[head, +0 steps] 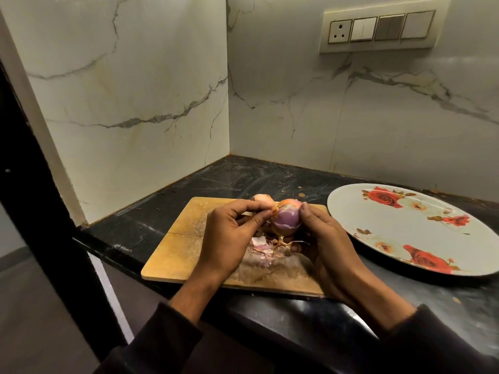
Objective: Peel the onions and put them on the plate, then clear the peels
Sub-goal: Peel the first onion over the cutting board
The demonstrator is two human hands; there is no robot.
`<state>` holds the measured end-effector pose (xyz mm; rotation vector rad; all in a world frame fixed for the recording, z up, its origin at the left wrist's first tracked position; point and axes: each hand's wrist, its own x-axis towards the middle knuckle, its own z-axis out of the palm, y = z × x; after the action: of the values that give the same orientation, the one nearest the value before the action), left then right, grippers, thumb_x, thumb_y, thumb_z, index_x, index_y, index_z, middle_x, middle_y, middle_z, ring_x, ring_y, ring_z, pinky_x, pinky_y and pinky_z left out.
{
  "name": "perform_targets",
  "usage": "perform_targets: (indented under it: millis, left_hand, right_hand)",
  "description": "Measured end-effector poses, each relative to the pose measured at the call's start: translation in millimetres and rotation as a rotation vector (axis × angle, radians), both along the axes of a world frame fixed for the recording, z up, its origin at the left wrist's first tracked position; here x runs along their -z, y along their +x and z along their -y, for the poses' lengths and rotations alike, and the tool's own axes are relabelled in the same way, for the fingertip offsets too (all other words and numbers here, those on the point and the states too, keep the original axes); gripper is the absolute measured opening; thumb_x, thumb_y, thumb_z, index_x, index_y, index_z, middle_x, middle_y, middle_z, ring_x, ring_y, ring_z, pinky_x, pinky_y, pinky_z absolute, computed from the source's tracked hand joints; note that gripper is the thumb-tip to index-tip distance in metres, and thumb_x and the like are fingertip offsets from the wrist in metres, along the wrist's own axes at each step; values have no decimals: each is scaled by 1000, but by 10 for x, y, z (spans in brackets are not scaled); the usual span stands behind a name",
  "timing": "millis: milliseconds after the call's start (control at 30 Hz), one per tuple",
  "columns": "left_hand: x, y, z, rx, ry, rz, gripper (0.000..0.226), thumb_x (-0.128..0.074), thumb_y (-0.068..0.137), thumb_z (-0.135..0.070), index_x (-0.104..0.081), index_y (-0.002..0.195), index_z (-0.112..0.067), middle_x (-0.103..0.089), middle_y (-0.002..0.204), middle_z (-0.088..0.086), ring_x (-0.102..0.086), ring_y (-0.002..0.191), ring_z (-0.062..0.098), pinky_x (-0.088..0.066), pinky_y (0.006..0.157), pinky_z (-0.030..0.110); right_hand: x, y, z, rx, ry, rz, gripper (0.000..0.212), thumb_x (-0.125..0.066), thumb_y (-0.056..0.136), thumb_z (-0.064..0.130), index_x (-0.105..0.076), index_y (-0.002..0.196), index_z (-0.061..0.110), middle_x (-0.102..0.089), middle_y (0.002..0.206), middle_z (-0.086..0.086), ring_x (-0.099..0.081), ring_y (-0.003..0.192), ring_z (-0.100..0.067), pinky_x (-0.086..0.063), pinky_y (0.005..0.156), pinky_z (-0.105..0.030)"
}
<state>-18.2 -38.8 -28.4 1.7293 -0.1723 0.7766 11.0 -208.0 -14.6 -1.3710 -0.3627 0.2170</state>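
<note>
Half-peeled onion (286,218) held above the middle of the cutting board (172,255), its root-to-tip axis running roughly upright, root tuft hanging below. The right hand (321,238) is cupping the onion from its right side, fingers curled round it; the left hand (229,233) is pinching a flap of orange skin (272,207) at the onion's upper left and, by appearance, is stripping it leftward. A second, unpeeled onion (260,199) is lying at the board's far edge, just behind the hands. Loose peels (259,248) are lying on the board beneath. The flowered plate (378,222), bare, is sitting on the counter (189,184) beside the board's right edge, nearer the right hand, with nothing standing between.
</note>
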Motion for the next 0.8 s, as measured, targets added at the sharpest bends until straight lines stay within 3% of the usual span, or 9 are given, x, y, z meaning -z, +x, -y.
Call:
perform_targets:
  millis: [167, 300, 500, 667, 800]
  left_hand:
    - [17, 7, -4, -8, 52, 9, 19, -75, 83, -23, -78, 100, -14, -77, 94, -4, -74, 86, 11, -63, 68, 34]
    - [-13, -10, 4, -25, 127, 69, 19, -75, 85, -19, -76, 103, -15, -75, 99, -9, -71, 94, 6, -58, 76, 21]
    - [-53, -69, 43, -4, 152, 91, 24, -72, 83, -30, -76, 105, -22, -75, 100, -14, -70, 97, -1, -56, 82, 18]
    - [-47, -85, 44, -48, 176, 72, 19, -73, 84, -27, -75, 103, -26, -75, 94, -15, -71, 90, -1, -58, 76, 19]
    - [-59, -108, 59, -84, 213, 97, 16, -75, 85, -22, -74, 99, -28, -74, 88, -16, -71, 85, -1, -57, 73, 16]
  right_hand:
    - [37, 28, 15, -39, -19, 54, 44, -58, 90, 42, -70, 115, 8, -76, 102, -10, -71, 86, -13, -50, 58, -17]
    - [79, 60, 27, -58, -35, 77, 38, -59, 93, 37, -69, 121, 14, -73, 114, -10, -71, 103, -22, -54, 71, -25]
    - [34, -4, 41, 20, -158, 304, 54, -64, 80, 40, -65, 128, 16, -72, 102, -5, -65, 71, 2, -48, 58, -15]
    - [52, 10, 47, 108, -263, 428, 66, -68, 78, 48, -60, 138, 21, -69, 121, 5, -69, 103, -6, -56, 82, -18]
    - [47, -5, 29, 100, -266, 445, 63, -68, 78, 49, -64, 133, 19, -68, 116, 15, -67, 102, 4, -55, 80, -15]
